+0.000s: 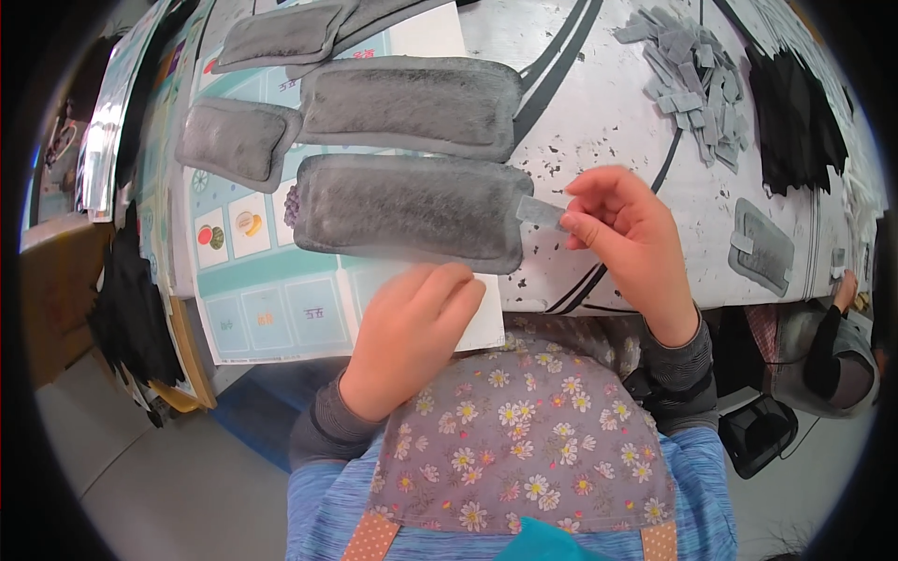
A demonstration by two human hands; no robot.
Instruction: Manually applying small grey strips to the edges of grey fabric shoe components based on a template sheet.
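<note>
A dark grey fuzzy rectangular pad (412,206) lies in front of me at the middle of the table. My left hand (421,323) is closed at its near edge, with the fingertips curled out of sight. At the pad's right end, my right hand (622,229) pinches a small light grey fabric strip (539,212) between thumb and fingers. The strip's far end overlaps the pad's edge; whether it is fixed there I cannot tell. Just beyond lies another long grey pad (412,103), with a smaller pad (234,140) to its left.
More grey pads (285,37) lie at the far left on a printed picture sheet (271,280). On the right of the white table (599,103) are a pile of grey strips (697,89), black fabric pieces (795,112) and a small pad (762,248). Another person's hand (846,290) shows far right.
</note>
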